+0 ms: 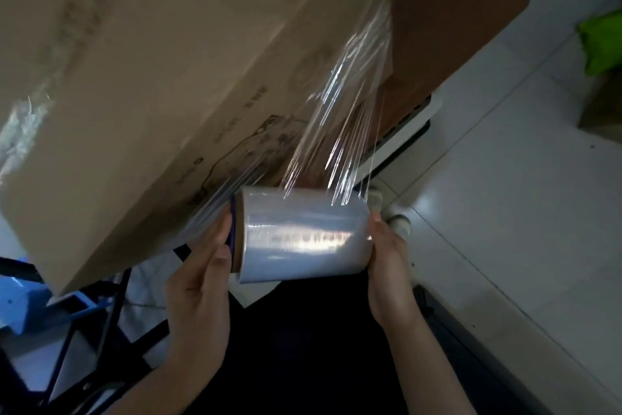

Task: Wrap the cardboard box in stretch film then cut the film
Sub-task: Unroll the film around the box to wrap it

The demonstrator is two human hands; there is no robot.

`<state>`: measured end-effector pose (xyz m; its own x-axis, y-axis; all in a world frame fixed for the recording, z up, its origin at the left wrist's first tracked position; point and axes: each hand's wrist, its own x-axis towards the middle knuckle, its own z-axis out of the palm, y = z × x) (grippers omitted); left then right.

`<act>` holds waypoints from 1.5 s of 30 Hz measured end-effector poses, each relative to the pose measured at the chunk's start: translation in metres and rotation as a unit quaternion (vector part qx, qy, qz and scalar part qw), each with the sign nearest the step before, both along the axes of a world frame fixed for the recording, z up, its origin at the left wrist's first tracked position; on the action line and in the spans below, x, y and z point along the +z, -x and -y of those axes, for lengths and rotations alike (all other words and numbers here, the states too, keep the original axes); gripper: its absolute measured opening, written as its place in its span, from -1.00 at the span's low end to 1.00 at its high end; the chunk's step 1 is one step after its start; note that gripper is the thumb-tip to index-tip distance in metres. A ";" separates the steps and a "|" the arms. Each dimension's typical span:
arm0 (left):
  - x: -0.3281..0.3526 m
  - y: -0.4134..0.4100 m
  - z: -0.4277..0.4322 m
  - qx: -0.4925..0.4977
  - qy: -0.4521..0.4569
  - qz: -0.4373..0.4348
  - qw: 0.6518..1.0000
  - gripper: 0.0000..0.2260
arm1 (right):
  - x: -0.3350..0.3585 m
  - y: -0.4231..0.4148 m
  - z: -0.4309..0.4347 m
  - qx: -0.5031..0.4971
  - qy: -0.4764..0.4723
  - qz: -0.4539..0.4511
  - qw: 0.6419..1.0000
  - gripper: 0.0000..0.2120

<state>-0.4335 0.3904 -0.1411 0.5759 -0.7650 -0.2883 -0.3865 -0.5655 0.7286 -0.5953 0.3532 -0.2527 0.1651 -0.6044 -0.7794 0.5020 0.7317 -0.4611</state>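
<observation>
Holding a stretch film roll crosswise in the lower centre of the frame, the person has one hand at each end of it. The left hand presses against the roll's left end, where a blue rim shows, with its fingers laid fairly straight along that end. The right hand meets the right end with the thumb pointing up along the edge. Its other fingers are hidden behind the roll, so I cannot tell whether they curl around it.

From the top of the roll a sheet of clear film runs up, creased and glinting, to the right edge of the cardboard box. The box fills the upper left and centre of the frame, tilted, with faint printing on its near face. It sits on a brown tabletop that shows at the upper right.

A white tiled floor spreads across the right side, with a bright green object at the right edge. A blue frame stands at the lower left.
</observation>
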 end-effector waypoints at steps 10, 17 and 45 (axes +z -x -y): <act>-0.001 -0.068 -0.049 -0.066 0.022 -0.037 0.997 -0.65 | 0.004 -0.060 -0.080 -0.115 0.027 -0.023 0.993 -0.65; 0.000 -0.119 -0.103 -0.075 0.040 -0.051 0.995 -0.71 | 0.004 -0.113 -0.142 -0.136 0.001 -0.008 0.991 -0.67; 0.007 -0.368 -0.139 -0.293 0.030 0.049 0.954 -0.70 | 0.015 -0.364 -0.236 -0.303 -0.046 0.017 0.952 -0.69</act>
